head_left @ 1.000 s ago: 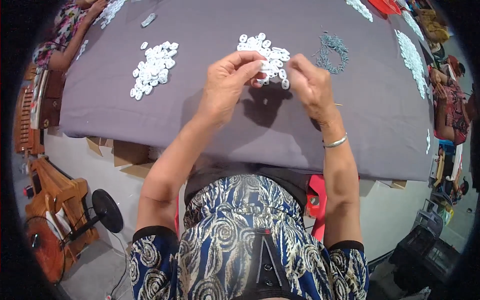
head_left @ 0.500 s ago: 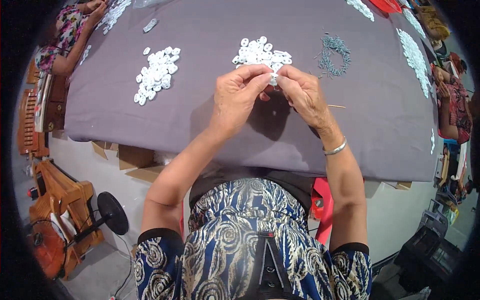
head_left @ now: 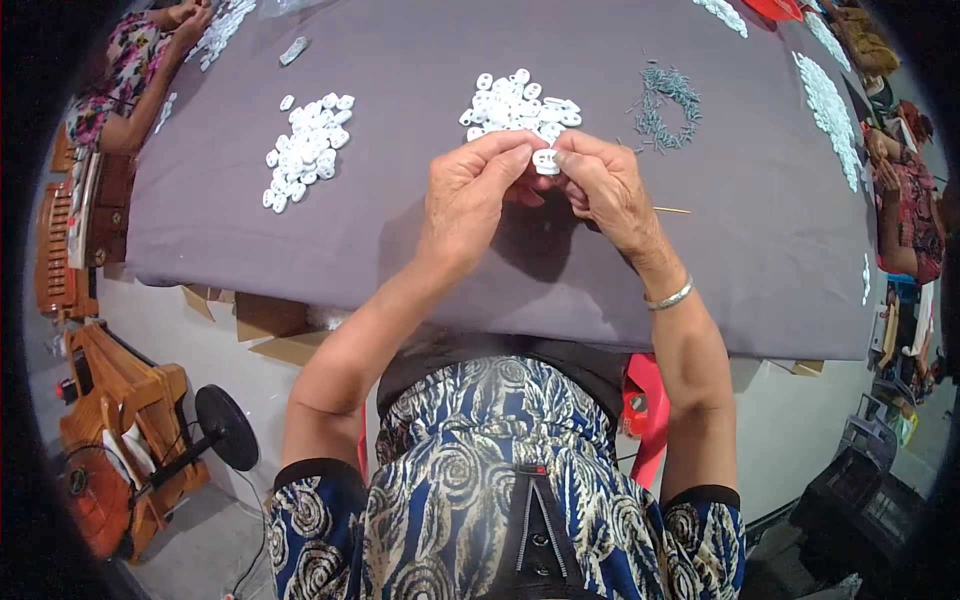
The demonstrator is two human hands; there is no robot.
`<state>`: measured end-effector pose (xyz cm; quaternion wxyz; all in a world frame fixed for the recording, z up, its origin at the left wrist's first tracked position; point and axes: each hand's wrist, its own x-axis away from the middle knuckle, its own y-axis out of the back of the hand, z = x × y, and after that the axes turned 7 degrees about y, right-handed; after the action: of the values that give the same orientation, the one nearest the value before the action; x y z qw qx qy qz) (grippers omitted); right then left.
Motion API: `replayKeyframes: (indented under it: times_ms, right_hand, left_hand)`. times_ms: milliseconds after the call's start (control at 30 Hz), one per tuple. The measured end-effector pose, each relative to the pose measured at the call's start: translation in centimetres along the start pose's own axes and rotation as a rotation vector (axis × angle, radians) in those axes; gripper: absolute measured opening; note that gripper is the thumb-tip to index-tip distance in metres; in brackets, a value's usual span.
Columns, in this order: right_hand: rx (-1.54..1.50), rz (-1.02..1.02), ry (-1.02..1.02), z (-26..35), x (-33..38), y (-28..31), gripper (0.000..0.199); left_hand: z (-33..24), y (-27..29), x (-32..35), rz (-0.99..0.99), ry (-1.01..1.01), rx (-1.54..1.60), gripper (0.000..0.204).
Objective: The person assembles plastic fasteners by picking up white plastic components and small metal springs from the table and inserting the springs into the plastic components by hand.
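fingers [head_left: 514,158] pinching a small white piece [head_left: 545,162] from both sides

through the head view i'm checking for print first: a small red tab [head_left: 540,469] is showing on the patterned shirt [head_left: 455,490], but it's looking too tiny for me to tell whether it's bearing any writing. i'm holding the left hand [head_left: 465,190] and the right hand [head_left: 610,190] close together over the grey cloth [head_left: 420,60], forearms slanting in from below toward each other. on the left, thumb and forefinger are pinching the piece by one side; on the right, thumb and forefinger are gripping its other side. the remaining fingers are curling underneath, partly hidden. the piece is sitting between the fingertips, just in front of a middle heap of white pieces [head_left: 510,105], and my hands are covering that heap's near edge. a thin brass-coloured rod [head_left: 675,210] is poking out beside the right wrist; i'm unable to tell whether it's being held. grey-green pins [head_left: 660,90] are lying in a ring beyond the right hand, another white heap [head_left: 308,150] is lying well to the left, and a co-worker's hand [head_left: 185,16] is showing at the upper left corner.
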<state>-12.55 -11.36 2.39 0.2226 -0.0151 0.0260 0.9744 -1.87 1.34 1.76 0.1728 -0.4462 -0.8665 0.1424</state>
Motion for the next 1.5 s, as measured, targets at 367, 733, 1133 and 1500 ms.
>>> replayKeyframes:
  times_ms: [367,733,1133,1500]
  right_hand:
    - [0.020,0.014,0.035,0.0,0.1,0.2,0.024]
    - [0.339,-0.372,0.278,-0.5,-0.6,3.0,0.021]
    - [0.677,-0.277,0.289,-0.5,-0.7,5.0,0.012]
    - [0.797,0.003,0.289,-0.2,-0.3,3.6,0.011]
  left_hand:
    - [-0.2,-0.3,0.1,0.021,-0.025,-0.065,0.016]
    - [-4.0,4.0,-1.7,-0.118,-0.076,-0.230,0.012]
    - [-7.5,15.9,1.6,-0.572,-0.347,-1.036,0.018]
    - [-5.2,7.6,0.5,-0.291,-0.431,-0.813,0.008]
